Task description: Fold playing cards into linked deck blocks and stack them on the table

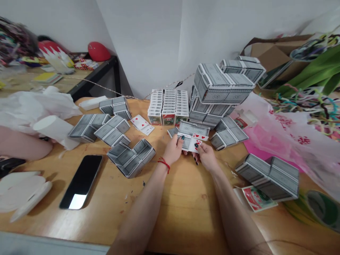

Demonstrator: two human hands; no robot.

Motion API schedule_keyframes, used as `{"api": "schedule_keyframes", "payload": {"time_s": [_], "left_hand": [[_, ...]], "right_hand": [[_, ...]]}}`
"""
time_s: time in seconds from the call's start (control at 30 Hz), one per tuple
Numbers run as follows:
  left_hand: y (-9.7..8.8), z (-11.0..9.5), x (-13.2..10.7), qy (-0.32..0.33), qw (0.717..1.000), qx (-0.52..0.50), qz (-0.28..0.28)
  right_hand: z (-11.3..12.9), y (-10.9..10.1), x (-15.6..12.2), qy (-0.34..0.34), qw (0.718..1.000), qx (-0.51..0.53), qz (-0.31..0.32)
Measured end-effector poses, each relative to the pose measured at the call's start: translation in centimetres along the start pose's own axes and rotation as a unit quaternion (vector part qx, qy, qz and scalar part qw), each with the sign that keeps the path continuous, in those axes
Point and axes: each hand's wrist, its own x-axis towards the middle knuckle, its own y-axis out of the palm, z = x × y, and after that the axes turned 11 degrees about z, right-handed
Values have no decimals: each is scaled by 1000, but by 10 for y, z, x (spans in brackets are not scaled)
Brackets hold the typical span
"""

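Between my hands is a small piece built of folded playing cards (187, 143), some grey-backed and some showing red hearts. My left hand (174, 148) pinches its left side, thumb on top. Its right side is gripped by my right hand (205, 154), with the thumb pressing on a heart card. Just behind it stands another grey card panel (193, 129). An open L-shaped card block (131, 159) rests left of my left hand. To the right of my right hand sits a closed card block (228, 132). The undersides of my fingers are partly hidden.
Several rows of card boxes (168, 106) stand at the back, beside a tall stack of card blocks (223, 83). Loose cards (142, 124) and a phone (81, 182) lie left. At right are another block (268, 177), a flattened card box (257, 199) and green tape (322, 209).
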Motion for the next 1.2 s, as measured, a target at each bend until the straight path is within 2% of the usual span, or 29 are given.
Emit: {"api": "schedule_keyframes", "payload": {"time_s": [0.23, 0.47, 0.7, 0.87, 1.03, 1.2], "left_hand": [[0, -2, 0, -4, 1000, -11, 1], [1, -6, 2, 21, 1000, -2, -23], [5, -10, 3, 20, 999, 0, -48], [-1, -7, 2, 27, 997, 43, -62], [-5, -7, 1, 51, 995, 55, -68], [-1, -16, -1, 91, 984, 97, -117]], "right_hand": [[-2, 1, 1, -7, 999, -31, -27], [-7, 4, 6, -76, 992, -41, -97], [-4, 5, 5, -79, 988, -27, -129], [-4, 9, 5, -75, 988, -25, -134], [-15, 10, 5, -98, 976, -125, -152], [-18, 10, 1, -111, 948, -260, -148]]}}
